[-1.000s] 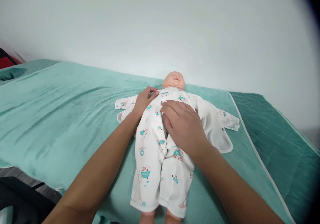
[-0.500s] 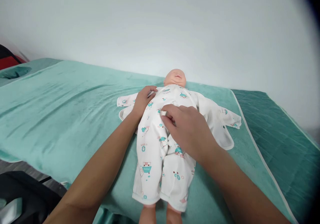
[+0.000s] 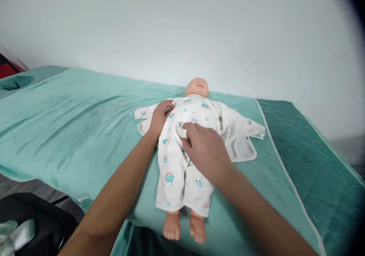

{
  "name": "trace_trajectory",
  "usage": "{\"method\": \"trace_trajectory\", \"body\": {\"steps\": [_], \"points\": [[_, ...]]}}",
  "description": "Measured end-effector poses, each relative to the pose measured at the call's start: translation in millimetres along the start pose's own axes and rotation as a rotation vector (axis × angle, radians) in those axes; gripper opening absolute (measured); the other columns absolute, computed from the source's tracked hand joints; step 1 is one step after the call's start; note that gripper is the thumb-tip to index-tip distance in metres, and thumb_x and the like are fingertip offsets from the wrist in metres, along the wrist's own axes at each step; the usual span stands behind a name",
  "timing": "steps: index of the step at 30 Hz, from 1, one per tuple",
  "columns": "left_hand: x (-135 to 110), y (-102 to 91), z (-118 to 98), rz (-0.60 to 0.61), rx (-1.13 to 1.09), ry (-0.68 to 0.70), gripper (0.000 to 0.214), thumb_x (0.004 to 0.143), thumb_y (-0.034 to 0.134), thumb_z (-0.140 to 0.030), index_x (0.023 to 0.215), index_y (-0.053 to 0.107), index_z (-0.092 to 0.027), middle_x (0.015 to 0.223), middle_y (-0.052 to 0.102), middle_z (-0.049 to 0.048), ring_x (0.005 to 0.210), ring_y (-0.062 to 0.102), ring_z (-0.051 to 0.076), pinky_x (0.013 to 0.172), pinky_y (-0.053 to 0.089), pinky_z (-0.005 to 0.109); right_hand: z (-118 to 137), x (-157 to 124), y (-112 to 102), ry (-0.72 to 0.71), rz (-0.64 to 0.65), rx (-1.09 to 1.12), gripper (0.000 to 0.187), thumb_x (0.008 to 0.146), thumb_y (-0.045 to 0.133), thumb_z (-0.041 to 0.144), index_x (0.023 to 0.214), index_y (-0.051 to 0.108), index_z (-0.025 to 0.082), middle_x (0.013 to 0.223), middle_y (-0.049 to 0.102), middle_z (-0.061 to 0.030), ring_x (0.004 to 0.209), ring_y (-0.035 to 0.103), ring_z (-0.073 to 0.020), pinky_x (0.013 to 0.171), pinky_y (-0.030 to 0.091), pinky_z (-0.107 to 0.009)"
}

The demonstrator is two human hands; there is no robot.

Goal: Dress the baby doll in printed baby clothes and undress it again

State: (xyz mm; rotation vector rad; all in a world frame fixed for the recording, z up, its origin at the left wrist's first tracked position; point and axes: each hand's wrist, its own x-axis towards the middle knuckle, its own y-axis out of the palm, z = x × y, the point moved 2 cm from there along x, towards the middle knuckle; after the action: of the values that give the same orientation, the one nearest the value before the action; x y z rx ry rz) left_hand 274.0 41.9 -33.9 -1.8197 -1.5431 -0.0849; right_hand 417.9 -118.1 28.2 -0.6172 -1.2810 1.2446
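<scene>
A baby doll (image 3: 196,87) lies on its back, dressed in white printed trousers (image 3: 171,172) and a white printed jacket (image 3: 238,130) spread out on both sides. My right hand (image 3: 207,149) is over the doll's waist, thumb and forefinger closed on the trouser cloth, which bunches up at the fingertips. Against the doll's side, on the left of the view, rests my left hand (image 3: 160,116), its fingers over the chest cloth and the thumb apart from them. Both bare feet (image 3: 197,227) stick out of the trouser legs.
A light green sheet (image 3: 71,134) covers the bed, with a darker green quilted cover (image 3: 308,145) on the right. Behind it rises a white wall (image 3: 171,31). A black chair or bag (image 3: 37,214) holding pale items stands at the lower left.
The view has shifted, so the doll's feet now show in full. My right hand stays at the waist and the cloth there is more bunched; my left hand has slid slightly down the side.
</scene>
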Motion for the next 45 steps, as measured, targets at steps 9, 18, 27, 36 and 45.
{"method": "trace_trajectory", "body": {"steps": [9,18,27,36,45], "points": [[-9,-1.4,3,-0.082,0.174,0.082,0.016,0.084,0.053,-0.021,0.096,0.064,-0.022,0.121,0.069,0.007,0.116,0.059,0.023,0.104,0.043,0.038,15,-117,-11,0.198,-0.188,0.478,0.028,0.094,0.055,0.018,0.121,0.056,0.026,0.124,0.058,-0.0084,0.119,0.055,-0.0228,0.1,0.048,-0.04],[-40,-9.1,2,-0.196,0.135,-0.025,0.021,0.083,0.052,-0.02,0.102,0.063,-0.02,0.109,0.068,0.0088,0.107,0.06,0.025,0.096,0.047,0.039,41,-169,12,0.337,-0.217,0.373,0.035,0.09,0.055,0.01,0.122,0.054,0.025,0.122,0.056,-0.0075,0.116,0.055,-0.0215,0.098,0.049,-0.038],[-44,-9.9,13,-0.191,-0.018,-0.226,0.024,0.079,0.047,-0.012,0.094,0.064,-0.02,0.096,0.071,0.0046,0.093,0.065,0.019,0.087,0.049,0.032,31,-167,30,0.352,-0.128,0.308,0.037,0.084,0.054,0.002,0.114,0.053,0.022,0.113,0.059,-0.0059,0.102,0.058,-0.0213,0.086,0.05,-0.035],[-42,-8.4,8,-0.144,0.058,-0.303,0.02,0.078,0.048,-0.014,0.088,0.065,-0.02,0.093,0.072,0.0034,0.088,0.063,0.019,0.081,0.047,0.03,40,-171,5,0.208,-0.243,0.465,0.019,0.095,0.054,0.013,0.11,0.058,0.024,0.1,0.06,-0.0029,0.089,0.059,-0.0151,0.077,0.047,-0.027],[-44,-10.9,0,-0.121,0.103,-0.293,0.02,0.077,0.048,-0.014,0.085,0.065,-0.02,0.091,0.073,0.0036,0.086,0.062,0.019,0.077,0.044,0.03,32,-186,-1,0.259,-0.027,0.197,0.012,0.095,0.055,0.016,0.105,0.059,0.023,0.093,0.06,-0.0031,0.081,0.06,-0.0187,0.069,0.046,-0.03]]}}
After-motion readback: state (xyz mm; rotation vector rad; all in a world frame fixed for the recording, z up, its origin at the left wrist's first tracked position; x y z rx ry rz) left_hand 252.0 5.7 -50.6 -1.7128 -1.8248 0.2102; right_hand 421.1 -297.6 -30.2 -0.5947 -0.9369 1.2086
